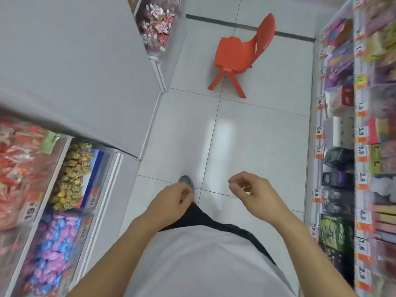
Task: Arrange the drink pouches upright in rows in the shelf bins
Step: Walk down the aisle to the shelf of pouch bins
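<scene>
floor of glossy white square tiles (pixel 246 133) is seen beneath both hands, with thin dark grout lines and a pale streak of reflected light just ahead of the right hand (pixel 255 192). both hands are held low over the tiles, apart from each other, with nothing grasped in either: the left hand (pixel 171 199) is loosely curled with the fingers turned under, and the right hand is loosely curled with thumb and forefinger close together. a grey shoe toe (pixel 186 181) is visible just beyond the left hand, above black trousers (pixel 205 219) and a white shirt (pixel 205 264).

well ahead of the hands, a small red plastic chair (pixel 237 54) is stood on the tiles, beyond which a dark strip (pixel 246 25) is run across the floor. to the left of the left hand, clear-fronted white shelf bins (pixel 94 189) are filled with gold-wrapped sweets (pixel 72 174), pink and blue wrapped sweets (pixel 51 249) and red packets (pixel 15 159), with orange price tags on the fronts. a plain grey-white cabinet top (pixel 70 67) is set above them. to the right of the right hand, a tall shelf unit of blurred coloured packets (pixel 338 103) with orange-and-white price labels (pixel 362 133) is lined along the aisle. drink pouches cannot be made out with certainty among the blurred goods.
</scene>
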`<action>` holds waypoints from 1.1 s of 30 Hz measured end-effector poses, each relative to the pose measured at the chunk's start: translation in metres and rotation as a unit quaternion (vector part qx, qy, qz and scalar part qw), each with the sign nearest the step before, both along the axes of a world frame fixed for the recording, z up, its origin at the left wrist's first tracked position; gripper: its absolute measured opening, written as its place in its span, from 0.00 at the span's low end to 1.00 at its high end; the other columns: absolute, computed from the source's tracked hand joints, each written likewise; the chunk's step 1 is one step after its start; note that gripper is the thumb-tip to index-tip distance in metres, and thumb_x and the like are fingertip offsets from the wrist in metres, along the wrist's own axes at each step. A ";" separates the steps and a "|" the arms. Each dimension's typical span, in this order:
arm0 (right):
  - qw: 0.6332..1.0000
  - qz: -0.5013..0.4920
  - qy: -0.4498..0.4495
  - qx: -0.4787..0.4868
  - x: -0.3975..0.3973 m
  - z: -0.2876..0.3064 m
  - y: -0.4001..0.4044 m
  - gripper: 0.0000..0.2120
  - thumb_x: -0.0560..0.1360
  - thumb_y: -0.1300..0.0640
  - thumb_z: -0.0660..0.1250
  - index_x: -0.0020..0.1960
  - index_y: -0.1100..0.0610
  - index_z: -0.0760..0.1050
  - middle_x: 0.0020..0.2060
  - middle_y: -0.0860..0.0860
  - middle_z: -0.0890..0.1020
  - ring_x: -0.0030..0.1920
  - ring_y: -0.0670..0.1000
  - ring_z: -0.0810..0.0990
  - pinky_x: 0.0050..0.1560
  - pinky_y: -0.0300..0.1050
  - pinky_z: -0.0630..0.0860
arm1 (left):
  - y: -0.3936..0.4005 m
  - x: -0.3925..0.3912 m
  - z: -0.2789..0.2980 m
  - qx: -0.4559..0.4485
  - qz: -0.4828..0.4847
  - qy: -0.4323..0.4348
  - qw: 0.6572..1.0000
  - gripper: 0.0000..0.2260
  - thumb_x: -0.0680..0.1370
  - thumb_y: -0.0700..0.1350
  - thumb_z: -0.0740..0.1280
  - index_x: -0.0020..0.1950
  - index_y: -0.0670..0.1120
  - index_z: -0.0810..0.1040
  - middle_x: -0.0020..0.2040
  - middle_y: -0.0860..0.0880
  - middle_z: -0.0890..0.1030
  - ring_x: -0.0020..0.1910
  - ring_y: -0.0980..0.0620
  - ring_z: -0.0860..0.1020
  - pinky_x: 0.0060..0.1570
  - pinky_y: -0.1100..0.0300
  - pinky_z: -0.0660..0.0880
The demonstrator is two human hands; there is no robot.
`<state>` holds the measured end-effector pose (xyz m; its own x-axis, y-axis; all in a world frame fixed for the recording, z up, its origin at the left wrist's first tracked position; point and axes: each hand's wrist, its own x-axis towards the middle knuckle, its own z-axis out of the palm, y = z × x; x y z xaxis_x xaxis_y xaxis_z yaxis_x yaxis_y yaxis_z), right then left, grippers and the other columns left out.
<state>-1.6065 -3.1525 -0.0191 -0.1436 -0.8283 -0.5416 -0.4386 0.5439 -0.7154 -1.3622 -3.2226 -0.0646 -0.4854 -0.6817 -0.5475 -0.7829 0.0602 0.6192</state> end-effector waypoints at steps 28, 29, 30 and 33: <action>0.995 0.088 -0.012 -0.051 -0.262 -0.022 -0.843 0.04 0.78 0.53 0.68 0.48 0.45 0.78 0.42 0.42 0.84 0.45 0.38 0.81 0.49 0.37 0.76 | -0.784 -0.254 0.003 -0.008 0.081 -0.017 0.997 0.06 0.80 0.51 0.62 0.48 0.52 0.77 0.44 0.58 0.80 0.42 0.59 0.78 0.43 0.62 0.75; 0.994 0.095 -0.007 -0.051 -0.264 -0.025 -0.869 0.03 0.78 0.54 0.67 0.49 0.46 0.78 0.42 0.42 0.84 0.45 0.38 0.81 0.49 0.36 0.76 | -0.811 -0.256 -0.002 -0.013 0.078 -0.020 0.997 0.06 0.80 0.51 0.62 0.48 0.52 0.77 0.44 0.57 0.79 0.42 0.58 0.78 0.42 0.63 0.75; 0.994 0.100 -0.006 -0.047 -0.265 -0.026 -0.894 0.03 0.79 0.54 0.67 0.50 0.48 0.79 0.43 0.42 0.84 0.46 0.38 0.81 0.50 0.36 0.76 | -0.838 -0.257 -0.003 -0.018 0.079 -0.026 0.996 0.06 0.80 0.51 0.61 0.49 0.52 0.77 0.44 0.57 0.79 0.42 0.59 0.77 0.41 0.65 0.74; 0.993 0.111 -0.012 -0.032 -0.266 -0.024 -0.961 0.03 0.79 0.54 0.67 0.50 0.49 0.79 0.45 0.42 0.84 0.47 0.39 0.81 0.52 0.38 0.77 | -0.908 -0.256 -0.004 -0.016 0.111 -0.014 0.994 0.05 0.80 0.50 0.62 0.49 0.52 0.77 0.42 0.56 0.80 0.41 0.59 0.78 0.41 0.64 0.75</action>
<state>-1.8721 -4.1132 -0.0434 0.0592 -0.8712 -0.4873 -0.5243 0.3882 -0.7579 -1.6179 -4.1305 -0.0685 -0.3063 -0.7878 -0.5344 -0.7960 -0.0958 0.5976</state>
